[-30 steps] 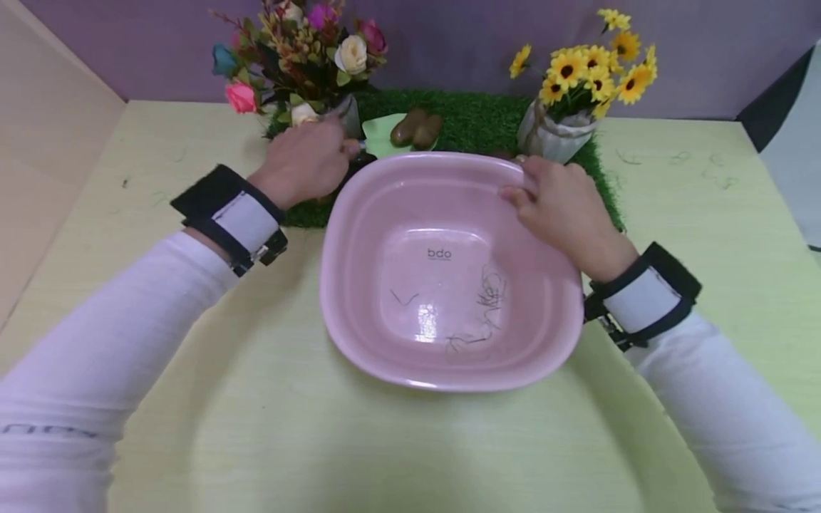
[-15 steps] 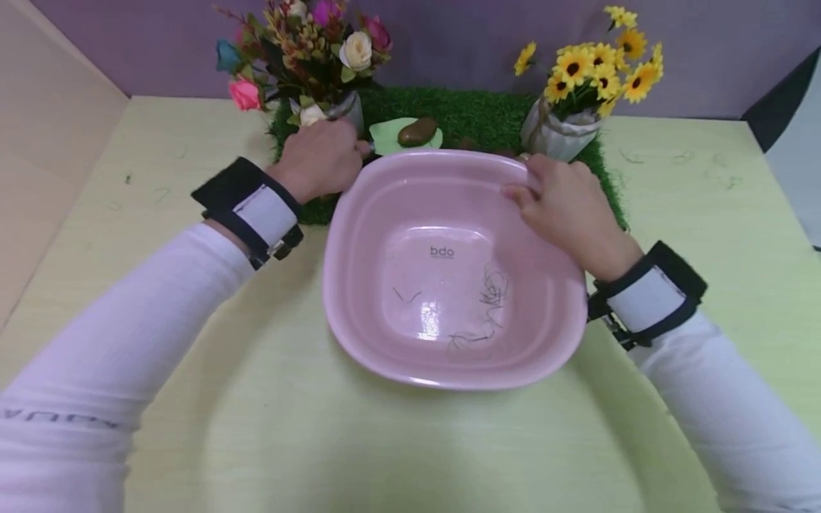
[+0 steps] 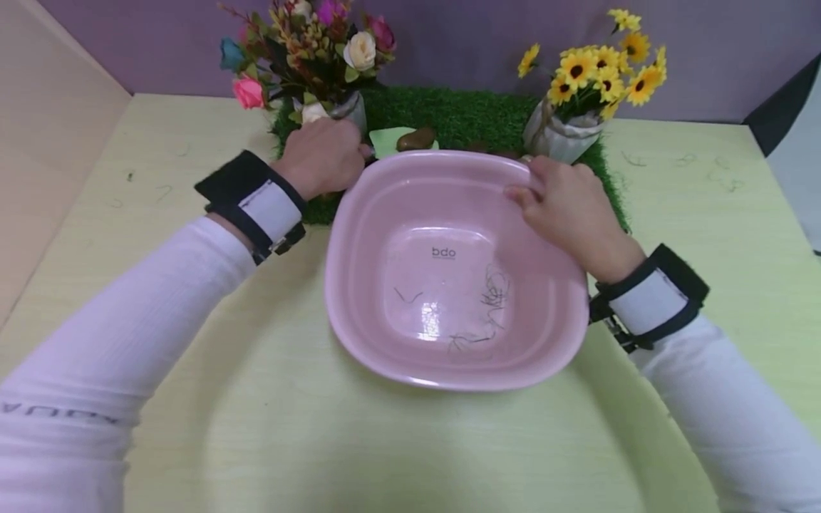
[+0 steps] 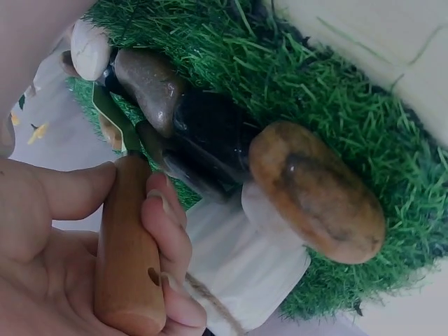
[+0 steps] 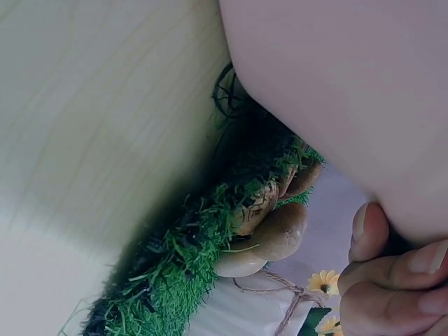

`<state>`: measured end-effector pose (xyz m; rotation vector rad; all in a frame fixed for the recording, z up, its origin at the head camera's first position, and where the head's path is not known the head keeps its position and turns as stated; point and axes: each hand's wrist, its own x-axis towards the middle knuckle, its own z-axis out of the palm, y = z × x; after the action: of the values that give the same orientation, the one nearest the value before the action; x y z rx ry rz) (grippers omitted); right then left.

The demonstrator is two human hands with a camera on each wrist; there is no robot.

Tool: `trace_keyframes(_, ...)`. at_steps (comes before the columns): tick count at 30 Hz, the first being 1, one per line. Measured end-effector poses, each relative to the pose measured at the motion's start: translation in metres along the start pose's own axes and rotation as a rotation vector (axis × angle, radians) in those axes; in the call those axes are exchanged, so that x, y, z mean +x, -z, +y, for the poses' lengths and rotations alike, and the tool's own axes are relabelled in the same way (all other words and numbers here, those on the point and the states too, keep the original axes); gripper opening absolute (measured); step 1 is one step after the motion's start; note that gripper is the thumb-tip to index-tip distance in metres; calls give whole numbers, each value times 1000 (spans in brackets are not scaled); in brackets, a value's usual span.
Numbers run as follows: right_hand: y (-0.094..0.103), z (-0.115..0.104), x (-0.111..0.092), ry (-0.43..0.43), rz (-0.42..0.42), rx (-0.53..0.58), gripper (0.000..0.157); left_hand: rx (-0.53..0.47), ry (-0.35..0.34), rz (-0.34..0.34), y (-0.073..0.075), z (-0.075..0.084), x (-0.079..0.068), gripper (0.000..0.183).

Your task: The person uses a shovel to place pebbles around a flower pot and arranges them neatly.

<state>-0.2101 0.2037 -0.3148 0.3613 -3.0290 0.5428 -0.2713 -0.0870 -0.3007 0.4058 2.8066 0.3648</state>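
My left hand [image 3: 327,158] grips the wooden handle [image 4: 129,245] of a small trowel whose light green blade [image 3: 387,141] lies over the grass mat, just beyond the basin's far rim. A smooth brown stone [image 3: 415,139] shows at the blade; its lower side is hidden behind the rim. The pink basin [image 3: 359,342] stands at the mat's near edge, with thin green strands [image 3: 494,292] scattered on its floor. My right hand [image 3: 571,210] holds its far right rim, thumb inside and fingers outside.
Behind the basin lies an artificial grass mat [image 3: 449,114]. It bears a pot of mixed flowers [image 3: 353,114] at left and a pot [image 3: 558,135] of yellow flowers [image 3: 580,71] at right. Several stones, one mottled brown [image 4: 318,192], line its edge. Loose strands [image 3: 725,174] dot the table [image 3: 398,456].
My left hand has shifted slightly right with the trowel. Two brown stones showed at the blade a second ago; one shows there now. The right hand keeps its hold on the basin.
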Motion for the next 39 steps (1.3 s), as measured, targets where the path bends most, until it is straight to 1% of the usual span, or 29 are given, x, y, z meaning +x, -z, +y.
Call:
trace_keyframes(3, 0, 0, 0, -4, -6, 3, 33, 45, -19, 26, 1, 1, 1, 45)
trace_keyframes(9, -1, 0, 0, -3, 0, 1, 33, 137, -80, 129, 1, 3, -1, 45)
trace_keyframes(12, -1, 0, 0, 3, 10, -7, 32, 205, -119, 180, 1, 4, -2, 42)
trace_keyframes(15, -1, 0, 0, 5, 12, -7, 32, 276, -161, 238, 1, 5, -2, 36)
trace_keyframes(20, -1, 0, -1, 3, 10, -6, 32, 341, -205, 313, -2, 6, -4, 25)
trace_keyframes(22, -1, -1, -1, 6, 16, -10, 33, 373, -223, 358, -5, 7, -5, 25)
trace_keyframes(28, -1, 0, 0, 16, 25, -17, 33, 479, -297, 527, -13, 13, -7, 31)
trace_keyframes(32, -2, 0, 1, 11, 18, -24, 33, 583, -338, 638, -20, 20, -9, 32)
trace_keyframes(34, -2, -1, 1, 9, 20, -28, 33, 620, -346, 695, -23, 23, -10, 33)
trace_keyframes(36, -2, -1, 0, 6, 22, -33, 34, 632, -345, 743, -25, 24, -9, 34)
trace_keyframes(39, -3, -1, 0, 2, 23, -32, 35, 623, -333, 770, -26, 23, -9, 36)
